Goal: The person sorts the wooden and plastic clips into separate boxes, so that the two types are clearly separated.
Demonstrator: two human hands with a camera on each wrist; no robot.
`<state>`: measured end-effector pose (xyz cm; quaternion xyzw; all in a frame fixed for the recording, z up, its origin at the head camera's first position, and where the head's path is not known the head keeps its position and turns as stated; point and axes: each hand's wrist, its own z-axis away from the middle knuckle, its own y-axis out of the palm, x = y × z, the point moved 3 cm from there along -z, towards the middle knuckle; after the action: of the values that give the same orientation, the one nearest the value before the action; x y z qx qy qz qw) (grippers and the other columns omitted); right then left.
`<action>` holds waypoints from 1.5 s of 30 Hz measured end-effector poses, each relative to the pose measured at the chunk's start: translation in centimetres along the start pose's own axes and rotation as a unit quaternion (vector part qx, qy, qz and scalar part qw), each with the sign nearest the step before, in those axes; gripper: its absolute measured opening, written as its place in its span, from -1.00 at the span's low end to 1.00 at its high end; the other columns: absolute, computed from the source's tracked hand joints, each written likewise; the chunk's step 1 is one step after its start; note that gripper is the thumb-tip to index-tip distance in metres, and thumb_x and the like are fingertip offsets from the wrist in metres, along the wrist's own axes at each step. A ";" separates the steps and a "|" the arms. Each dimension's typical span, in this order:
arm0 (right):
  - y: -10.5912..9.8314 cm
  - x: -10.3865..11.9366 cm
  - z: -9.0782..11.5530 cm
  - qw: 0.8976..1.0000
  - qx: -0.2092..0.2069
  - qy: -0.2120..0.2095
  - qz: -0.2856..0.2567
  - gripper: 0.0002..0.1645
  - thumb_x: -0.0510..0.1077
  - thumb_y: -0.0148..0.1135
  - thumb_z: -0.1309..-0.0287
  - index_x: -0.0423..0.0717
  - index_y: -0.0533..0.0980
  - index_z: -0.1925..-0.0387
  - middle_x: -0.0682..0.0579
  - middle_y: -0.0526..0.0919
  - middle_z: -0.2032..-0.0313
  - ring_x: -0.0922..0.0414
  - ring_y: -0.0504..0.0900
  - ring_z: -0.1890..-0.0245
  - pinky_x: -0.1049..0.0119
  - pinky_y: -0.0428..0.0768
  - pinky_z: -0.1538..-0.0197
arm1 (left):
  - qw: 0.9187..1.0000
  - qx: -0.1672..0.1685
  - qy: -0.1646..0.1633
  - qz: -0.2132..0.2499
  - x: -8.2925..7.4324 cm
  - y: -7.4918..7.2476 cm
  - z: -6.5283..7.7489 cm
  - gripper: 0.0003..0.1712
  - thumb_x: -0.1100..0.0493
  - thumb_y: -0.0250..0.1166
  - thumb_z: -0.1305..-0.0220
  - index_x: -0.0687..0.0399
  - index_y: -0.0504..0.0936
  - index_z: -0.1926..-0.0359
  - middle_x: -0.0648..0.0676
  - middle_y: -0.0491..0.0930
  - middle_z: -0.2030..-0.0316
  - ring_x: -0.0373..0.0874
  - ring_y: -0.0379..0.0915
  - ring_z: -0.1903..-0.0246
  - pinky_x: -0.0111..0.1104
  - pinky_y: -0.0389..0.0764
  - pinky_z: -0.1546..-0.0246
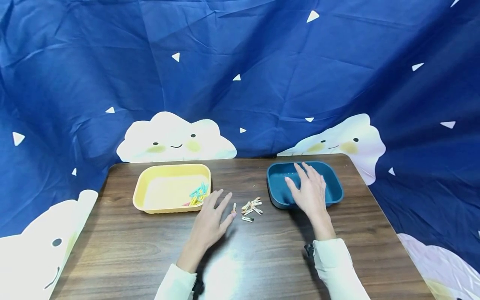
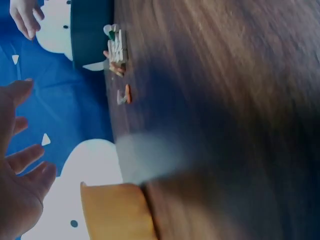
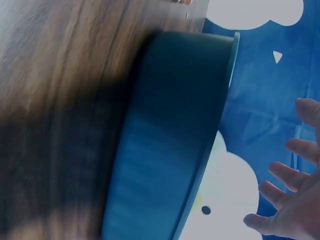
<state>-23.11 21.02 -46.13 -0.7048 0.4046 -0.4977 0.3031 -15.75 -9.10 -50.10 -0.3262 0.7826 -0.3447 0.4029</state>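
Note:
Between the two bins on the table lies a small pile of wooden clothespins (image 1: 252, 206), with one clothespin (image 1: 234, 207) a little apart on the left. My left hand (image 1: 211, 221) hovers beside that clothespin, near the front right corner of the yellow bin (image 1: 171, 210), its fingers spread and holding nothing. Coloured clothespins (image 1: 198, 195), turquoise, yellow and pink, lie in that bin's right end. Over the dark blue bin (image 1: 275, 196) hangs my right hand (image 1: 310, 191), fingers extended and nothing in them. The right wrist view shows the bin's outer wall (image 3: 165, 135) below the hand.
The wooden table (image 1: 142, 250) reaches back to a blue curtain (image 1: 262, 96) printed with white clouds and triangles. A dark clothespin (image 1: 247, 219) lies just in front of the pile. White sleeves (image 1: 333, 262) cover the forearms.

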 end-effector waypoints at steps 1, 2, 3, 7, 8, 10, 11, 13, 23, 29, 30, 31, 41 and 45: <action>-0.1 -0.3 0.1 1.000 0.000 0.005 -0.001 -0.28 0.13 0.22 -0.40 -0.19 0.39 -0.41 -0.32 0.29 -0.42 -0.33 0.14 -0.44 -0.45 -0.02 -0.39 | 1.000 0.005 -0.004 0.004 -0.1 0.2 0.0 -0.33 -0.01 0.42 -0.31 0.05 0.50 -0.38 0.25 0.39 -0.35 0.18 0.24 -0.37 -0.01 0.37 -0.33; -0.2 -0.5 0.2 1.000 -0.001 0.009 -0.001 -0.28 0.13 0.22 -0.40 -0.19 0.39 -0.41 -0.32 0.29 -0.42 -0.33 0.14 -0.44 -0.45 -0.02 -0.38 | 1.000 0.008 -0.006 0.011 -0.1 0.3 -0.1 -0.32 0.00 0.43 -0.30 0.05 0.50 -0.39 0.25 0.39 -0.35 0.18 0.25 -0.37 -0.01 0.37 -0.33; -0.3 -0.8 0.3 1.000 -0.002 0.013 -0.001 -0.28 0.13 0.21 -0.41 -0.20 0.39 -0.41 -0.33 0.29 -0.42 -0.33 0.14 -0.44 -0.46 -0.02 -0.38 | 1.000 0.011 -0.008 0.015 -0.2 0.5 -0.1 -0.32 0.00 0.43 -0.30 0.06 0.50 -0.39 0.25 0.39 -0.35 0.18 0.27 -0.36 -0.01 0.38 -0.33; -0.9 -1.9 0.7 1.000 -0.008 0.028 -0.002 -0.28 0.12 0.18 -0.43 -0.23 0.38 -0.41 -0.34 0.29 -0.41 -0.34 0.15 -0.43 -0.47 0.00 -0.36 | 0.999 0.020 -0.016 0.041 -0.5 1.2 -0.2 -0.30 0.03 0.44 -0.28 0.08 0.48 -0.40 0.28 0.42 -0.31 0.20 0.32 -0.31 0.00 0.39 -0.31; -1.1 -2.1 0.8 0.999 -0.011 0.030 -0.002 -0.29 0.12 0.18 -0.43 -0.23 0.38 -0.41 -0.35 0.30 -0.41 -0.35 0.16 -0.43 -0.46 0.02 -0.36 | 0.998 0.023 -0.020 0.047 -0.6 1.4 -0.2 -0.29 0.03 0.45 -0.28 0.08 0.47 -0.40 0.29 0.43 -0.30 0.20 0.33 -0.29 0.01 0.40 -0.30; -1.4 -2.7 1.0 0.999 -0.013 0.037 -0.007 -0.30 0.10 0.17 -0.44 -0.24 0.38 -0.40 -0.35 0.30 -0.41 -0.35 0.18 -0.41 -0.45 0.04 -0.36 | 0.997 0.026 -0.035 0.061 -0.6 1.8 -0.2 -0.28 0.04 0.45 -0.27 0.09 0.47 -0.40 0.29 0.44 -0.28 0.21 0.35 -0.27 0.02 0.41 -0.28; -1.5 -3.0 1.0 0.999 -0.012 0.041 -0.011 -0.30 0.10 0.17 -0.44 -0.24 0.37 -0.41 -0.35 0.30 -0.40 -0.36 0.18 -0.41 -0.44 0.06 -0.35 | 0.996 0.028 -0.046 0.070 -0.5 2.0 -0.2 -0.27 0.05 0.46 -0.26 0.09 0.46 -0.41 0.29 0.45 -0.28 0.21 0.36 -0.26 0.03 0.41 -0.28; -1.8 -3.6 1.1 0.999 -0.010 0.049 -0.022 -0.30 0.08 0.17 -0.44 -0.26 0.36 -0.41 -0.36 0.30 -0.40 -0.38 0.19 -0.39 -0.43 0.11 -0.33 | 0.993 0.032 -0.070 0.086 -0.3 2.4 -0.3 -0.25 0.06 0.48 -0.24 0.07 0.46 -0.41 0.27 0.46 -0.26 0.20 0.37 -0.25 0.03 0.42 -0.27; -3.0 -6.5 1.7 0.993 -0.003 0.109 -0.055 -0.30 0.07 0.11 -0.48 -0.30 0.32 -0.42 -0.40 0.29 -0.38 -0.41 0.21 -0.35 -0.34 0.18 -0.35 | 0.976 0.037 -0.158 0.141 0.4 3.6 -0.6 -0.26 0.12 0.53 -0.14 0.15 0.52 -0.34 0.22 0.55 -0.05 0.13 0.52 -0.02 0.01 0.54 -0.06; -3.5 -7.8 2.1 0.987 -0.009 0.147 -0.057 -0.29 0.08 0.08 -0.48 -0.30 0.31 -0.43 -0.43 0.29 -0.37 -0.41 0.22 -0.32 -0.33 0.20 -0.32 | 0.966 0.057 -0.194 0.160 0.7 4.1 -1.2 -0.33 0.12 0.51 -0.15 0.17 0.56 -0.29 0.22 0.58 0.09 0.04 0.50 0.18 -0.10 0.53 0.12; -3.6 -8.0 2.1 0.987 -0.012 0.152 -0.055 -0.29 0.08 0.09 -0.48 -0.30 0.32 -0.43 -0.43 0.29 -0.36 -0.41 0.23 -0.32 -0.33 0.20 -0.31 | 0.966 0.061 -0.196 0.158 0.7 4.2 -1.2 -0.33 0.12 0.51 -0.15 0.16 0.57 -0.28 0.20 0.58 0.11 0.01 0.49 0.20 -0.12 0.53 0.14; -3.6 -8.2 2.2 0.986 -0.014 0.157 -0.053 -0.30 0.07 0.09 -0.48 -0.30 0.32 -0.43 -0.43 0.30 -0.36 -0.42 0.23 -0.32 -0.33 0.20 -0.31 | 0.966 0.064 -0.196 0.157 0.8 4.3 -1.3 -0.35 0.13 0.52 -0.14 0.17 0.58 -0.26 0.19 0.58 0.14 0.00 0.48 0.21 -0.13 0.53 0.15; -3.3 -10.4 2.7 0.974 -0.035 0.218 -0.057 -0.32 0.06 0.13 -0.43 -0.26 0.36 -0.40 -0.37 0.31 -0.37 -0.38 0.20 -0.34 -0.33 0.16 -0.30 | 0.959 0.088 -0.215 0.163 1.6 5.8 -1.7 -0.40 0.17 0.55 -0.09 0.20 0.64 -0.17 0.09 0.58 0.25 -0.15 0.45 0.31 -0.22 0.52 0.20; -2.9 -11.2 2.8 0.970 -0.042 0.229 -0.064 -0.32 0.04 0.14 -0.43 -0.27 0.36 -0.41 -0.37 0.31 -0.37 -0.34 0.19 -0.37 -0.25 0.14 -0.37 | 0.957 0.090 -0.222 0.165 1.8 6.1 -1.9 -0.43 0.20 0.55 -0.07 0.22 0.66 -0.13 0.05 0.58 0.31 -0.18 0.42 0.36 -0.24 0.50 0.24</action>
<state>-21.63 32.28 -49.79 -0.6082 0.4381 -0.6470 0.1400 -19.62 -6.59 -54.90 -0.2237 0.6821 -0.2611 0.6453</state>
